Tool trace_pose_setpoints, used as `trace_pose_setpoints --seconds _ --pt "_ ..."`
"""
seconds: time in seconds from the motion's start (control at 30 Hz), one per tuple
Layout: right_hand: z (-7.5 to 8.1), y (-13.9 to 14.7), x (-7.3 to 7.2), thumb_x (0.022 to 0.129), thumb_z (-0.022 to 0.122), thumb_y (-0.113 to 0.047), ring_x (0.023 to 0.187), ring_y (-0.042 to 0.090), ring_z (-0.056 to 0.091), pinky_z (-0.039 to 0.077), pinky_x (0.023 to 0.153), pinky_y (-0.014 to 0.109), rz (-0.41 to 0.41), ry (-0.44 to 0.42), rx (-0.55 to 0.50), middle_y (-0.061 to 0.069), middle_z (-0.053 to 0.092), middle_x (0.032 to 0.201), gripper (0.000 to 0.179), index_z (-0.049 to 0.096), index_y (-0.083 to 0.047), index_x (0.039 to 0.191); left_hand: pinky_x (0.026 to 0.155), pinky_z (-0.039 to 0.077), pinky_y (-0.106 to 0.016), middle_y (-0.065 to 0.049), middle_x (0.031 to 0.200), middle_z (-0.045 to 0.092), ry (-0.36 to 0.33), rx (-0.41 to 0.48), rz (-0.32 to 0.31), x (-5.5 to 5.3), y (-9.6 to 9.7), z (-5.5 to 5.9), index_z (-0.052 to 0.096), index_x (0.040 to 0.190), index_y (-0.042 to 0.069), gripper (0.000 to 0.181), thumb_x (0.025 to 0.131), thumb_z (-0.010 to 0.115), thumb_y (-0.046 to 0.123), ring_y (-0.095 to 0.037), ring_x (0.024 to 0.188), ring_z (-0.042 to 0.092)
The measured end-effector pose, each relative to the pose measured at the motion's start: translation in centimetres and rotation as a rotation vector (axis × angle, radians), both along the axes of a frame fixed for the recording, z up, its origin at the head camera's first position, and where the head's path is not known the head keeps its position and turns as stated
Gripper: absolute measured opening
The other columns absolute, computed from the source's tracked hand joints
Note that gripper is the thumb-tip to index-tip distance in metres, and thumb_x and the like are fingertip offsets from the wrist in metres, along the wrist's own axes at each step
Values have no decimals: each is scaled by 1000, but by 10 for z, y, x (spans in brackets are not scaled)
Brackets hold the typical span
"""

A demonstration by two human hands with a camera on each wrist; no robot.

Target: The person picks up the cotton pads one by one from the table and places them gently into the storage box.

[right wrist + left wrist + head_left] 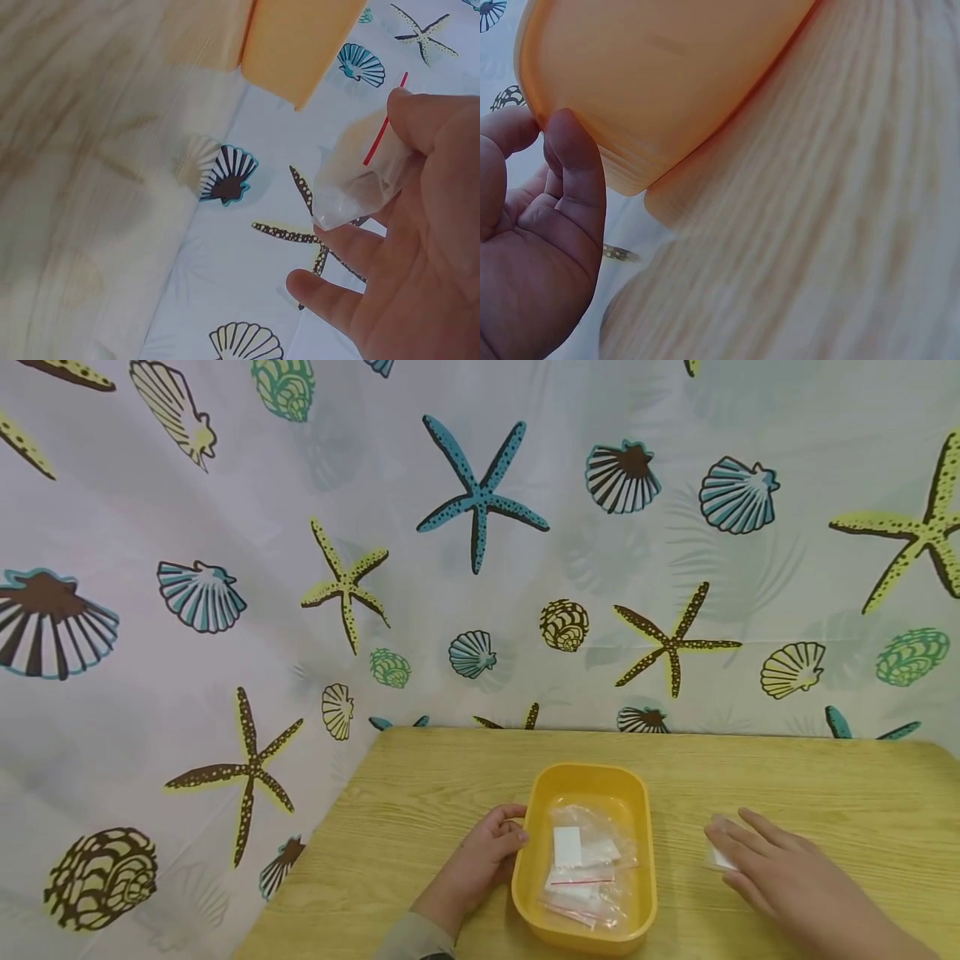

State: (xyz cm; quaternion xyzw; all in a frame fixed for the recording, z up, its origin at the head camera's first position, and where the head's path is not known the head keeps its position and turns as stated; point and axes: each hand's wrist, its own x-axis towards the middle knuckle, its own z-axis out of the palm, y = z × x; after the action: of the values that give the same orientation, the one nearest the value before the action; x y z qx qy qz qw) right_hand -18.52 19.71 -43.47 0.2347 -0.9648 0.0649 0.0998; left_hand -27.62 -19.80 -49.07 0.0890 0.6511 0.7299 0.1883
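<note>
A yellow plastic basket [650, 860] stands upright on the table, holding several small clear zip bags [581, 897] with white pieces inside. My left hand [483, 860] grips its left side; the left wrist view shows thumb and fingertips at the edge of the orange-looking wall [675, 67]. To the right of the basket, my right hand [780, 868] is over the table and pinches a small clear zip bag [356, 176] with a red seal line. That bag hangs between thumb and fingers, and part of it is hidden by the hand in the head view.
The wood-grain table [427, 793] reaches back to a white curtain [525, 610] printed with starfish and shells. More of this curtain runs down along the table's left edge.
</note>
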Motion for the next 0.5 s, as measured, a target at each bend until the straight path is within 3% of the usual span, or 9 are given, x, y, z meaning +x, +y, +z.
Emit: trace_pose_setpoints --seconds 0.13,0.5 --pt "5 -10 -1 102 60 -36 141 37 40 42 102 62 9 -18 -13 3 52 149 50 55 -17 148 75 59 -35 -13 105 59 1 3 -2 0 1 0 45 143 3 45 101 60 14 -20 90 65" --pt "12 -30 -7 104 56 -37 142 38 38 42 102 63 71 44 -80 4 52 149 48 55 -16 148 72 59 -33 -12 103 59 8 8 -9 0 -1 -1 45 143 3 45 101 59 14 -19 87 64"
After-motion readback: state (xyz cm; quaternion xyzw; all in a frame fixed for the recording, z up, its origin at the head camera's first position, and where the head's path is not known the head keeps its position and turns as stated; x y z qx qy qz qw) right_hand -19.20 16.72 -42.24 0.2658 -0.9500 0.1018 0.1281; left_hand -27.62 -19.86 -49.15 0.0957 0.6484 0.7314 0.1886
